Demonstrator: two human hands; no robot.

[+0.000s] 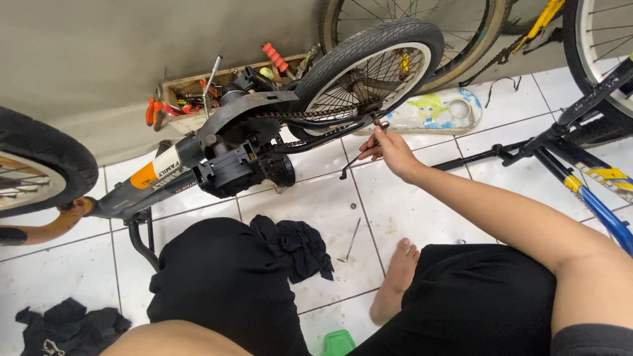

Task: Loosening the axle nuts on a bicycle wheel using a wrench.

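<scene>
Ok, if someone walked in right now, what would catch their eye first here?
Probably the small bicycle lying upside down on the white tiled floor, rear wheel up at the centre. The right hand holds a bent metal wrench at that wheel's axle. Behind, against the wall, stands a wooden tool box, and a black rag lies by the person's knees.

A single view is supplied, taken from a camera worn on the head of a seated person and directed steeply downward and forward. The white tiled floor (409, 217) fills the lower frame at close range, with the person's black-clothed legs (224, 283) at the bottom edge. The grey wall (132, 59) is seen beyond, near the top edge. No second view is provided for overlap.
</scene>
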